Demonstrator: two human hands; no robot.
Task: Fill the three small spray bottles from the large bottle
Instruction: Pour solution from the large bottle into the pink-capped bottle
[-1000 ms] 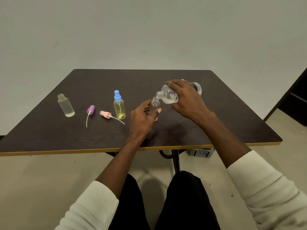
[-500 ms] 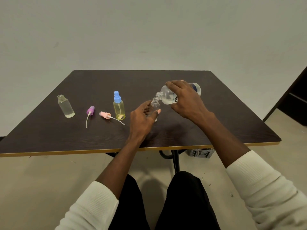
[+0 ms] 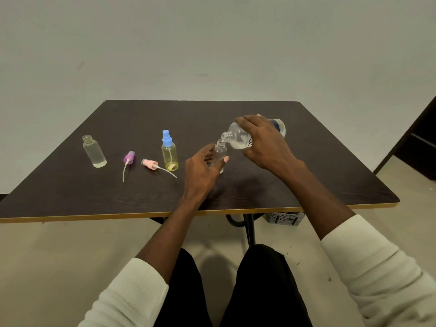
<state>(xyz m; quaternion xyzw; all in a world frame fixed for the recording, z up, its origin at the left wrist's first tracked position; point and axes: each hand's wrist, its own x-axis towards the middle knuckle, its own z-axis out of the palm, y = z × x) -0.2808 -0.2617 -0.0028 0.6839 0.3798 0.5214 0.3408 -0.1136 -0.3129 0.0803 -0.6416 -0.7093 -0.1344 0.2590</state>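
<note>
My right hand [image 3: 264,142] grips the large clear bottle [image 3: 238,138], tipped on its side with its open mouth just over the neck of a small clear spray bottle [image 3: 221,151]. My left hand [image 3: 203,171] holds that small bottle upright on the dark table [image 3: 306,180]. A yellowish spray bottle with a blue cap [image 3: 169,151] stands to the left. An uncapped clear small bottle [image 3: 94,151] stands at the far left. A purple spray head [image 3: 128,159] and a pink spray head [image 3: 149,163] lie between them.
The table's front edge has a yellow trim. A grey basket [image 3: 284,218] sits on the floor under the table beside its metal leg [image 3: 249,228]. My knees are below the front edge. A dark doorway is at the far right.
Almost nothing has moved; both hands keep the same hold, with the large bottle still tipped over the small bottle's neck.
</note>
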